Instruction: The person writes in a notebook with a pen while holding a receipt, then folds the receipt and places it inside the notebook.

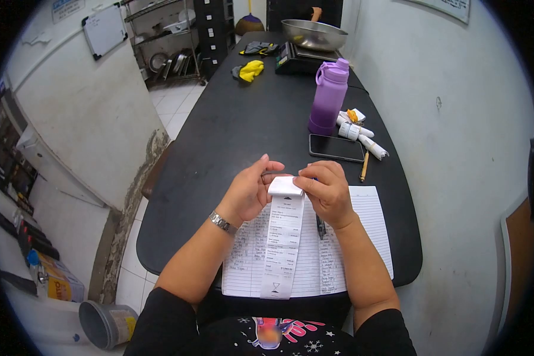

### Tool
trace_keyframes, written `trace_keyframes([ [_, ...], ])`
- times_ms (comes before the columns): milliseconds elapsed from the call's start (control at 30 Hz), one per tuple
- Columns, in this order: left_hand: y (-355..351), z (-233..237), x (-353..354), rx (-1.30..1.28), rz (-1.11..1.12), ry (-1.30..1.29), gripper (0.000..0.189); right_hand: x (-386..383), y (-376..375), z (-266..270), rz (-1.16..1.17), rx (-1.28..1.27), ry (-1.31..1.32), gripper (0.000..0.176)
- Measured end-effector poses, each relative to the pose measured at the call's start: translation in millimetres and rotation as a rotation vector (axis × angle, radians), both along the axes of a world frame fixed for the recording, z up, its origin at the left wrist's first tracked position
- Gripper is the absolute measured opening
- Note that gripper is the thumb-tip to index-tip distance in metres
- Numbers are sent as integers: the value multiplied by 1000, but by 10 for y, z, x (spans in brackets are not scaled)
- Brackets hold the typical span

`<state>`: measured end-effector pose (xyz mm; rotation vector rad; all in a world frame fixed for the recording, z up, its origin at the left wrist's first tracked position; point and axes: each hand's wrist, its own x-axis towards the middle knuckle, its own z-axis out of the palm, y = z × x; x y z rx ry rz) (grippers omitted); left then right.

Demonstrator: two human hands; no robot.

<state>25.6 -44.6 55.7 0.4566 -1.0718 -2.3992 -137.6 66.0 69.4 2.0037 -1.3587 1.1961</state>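
A long printed receipt (282,249) hangs down over an open lined notebook (365,237), its top end folded over into a white flap. My right hand (329,193) pinches that top end between thumb and fingers. Just to the left, my left hand (249,190), with a metal wristwatch (222,222), has its fingers apart and partly stretched behind the folded end. Handwritten columns fill parts of the notebook pages. A dark pen (321,227) lies on the notebook under my right hand.
Past my hands on the black table (219,127) are a phone (336,148), a purple bottle (329,98), rolled papers (362,135) and a wooden stick (365,166). Farther back are yellow-and-black gloves (250,71) and a scale (302,59) bearing a metal pan (314,35). Walls flank the table.
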Motion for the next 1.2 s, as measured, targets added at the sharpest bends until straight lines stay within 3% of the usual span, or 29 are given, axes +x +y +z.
trace_keyframes([
  [233, 42, -31, -23, -5, -20, -56, 25, -27, 11, 22, -54, -64, 135, 13],
  [533, 175, 31, -51, 95, -76, -39, 25, -10, 37, 36, -59, -111, 127, 16],
  [633, 222, -33, -107, -110, 72, -31, 19, -46, 9, -7, -56, 16, 70, 23],
  [733, 212, -75, -134, -416, 345, -113, 18, 119, -8, -78, -7, 205, -536, 41],
  [767, 170, -170, -154, -487, 394, -109, 20, 114, -25, -167, 70, 322, -605, 60],
  [867, 274, -272, -229, -780, 498, -189, 21, 393, -36, -316, 209, 407, -765, 65],
  [1000, 279, -226, -216, -894, 563, -251, 21, 349, -34, -260, 207, 402, -998, 55],
  [1100, 266, -144, -188, -853, 558, -241, 22, 199, -28, -151, 188, 675, -1090, 35],
  [1200, 229, -170, -179, -904, 534, -239, 26, 209, -7, -107, 191, 683, -1165, 14],
])
